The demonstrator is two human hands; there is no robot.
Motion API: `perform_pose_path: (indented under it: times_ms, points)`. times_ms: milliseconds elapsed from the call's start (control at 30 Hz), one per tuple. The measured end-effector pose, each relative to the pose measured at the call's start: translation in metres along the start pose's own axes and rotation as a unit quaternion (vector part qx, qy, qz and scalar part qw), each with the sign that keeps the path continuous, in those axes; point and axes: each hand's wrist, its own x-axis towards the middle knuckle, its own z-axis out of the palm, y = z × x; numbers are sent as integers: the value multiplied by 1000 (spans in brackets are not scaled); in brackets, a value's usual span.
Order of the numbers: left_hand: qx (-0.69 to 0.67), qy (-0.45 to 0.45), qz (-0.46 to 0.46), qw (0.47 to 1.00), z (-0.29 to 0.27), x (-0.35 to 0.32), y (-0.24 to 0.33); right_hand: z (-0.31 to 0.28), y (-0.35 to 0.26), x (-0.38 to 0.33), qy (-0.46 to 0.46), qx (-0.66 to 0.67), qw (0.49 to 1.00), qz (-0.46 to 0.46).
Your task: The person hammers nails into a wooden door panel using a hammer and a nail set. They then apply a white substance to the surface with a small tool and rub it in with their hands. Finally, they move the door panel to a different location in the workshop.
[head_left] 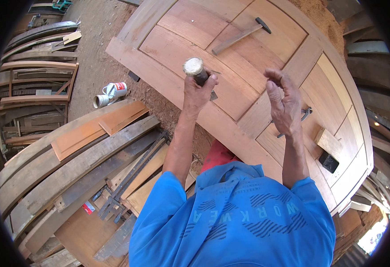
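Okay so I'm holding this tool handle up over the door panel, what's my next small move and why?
Probably lower the left hand so the tool handle comes down to the wooden door. It is raised, gripped upright with its pale butt end facing up, and the open right hand holds nothing, free to steady the tool.

A warm orange-brown wooden door (248,75) with paler tan panels fills twelve to three o'clock. The left hand (198,93) grips a dark handle with a pale cream end (194,66). A bright blue shirt (235,218) with darker blue stripes sits at six o'clock. A white can with a red band (117,90) lies at ten o'clock. Grey-brown planks (70,164) lie at eight o'clock.
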Motion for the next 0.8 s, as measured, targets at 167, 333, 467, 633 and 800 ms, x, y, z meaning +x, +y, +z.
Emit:
perform_pose_path:
  times_ms: [167,333,467,633,800]
  points:
    - [60,34,38,997,0,-6,-28,3,4,-9,-35,-8,999,-3]
    - [146,10,24,989,0,-5,-16,0,9,-13,-28,-3,1000,4]
    - [220,59,29,973,-2,-3,-23,0,8,-18,-27,3,1000,8]
    - [161,30,67,984,9,-3,-20,-2,6,-20,-42,-15,999,6]
    - [199,24,130,971,6,2,-26,-2,3,-22,-35,-17,999,8]
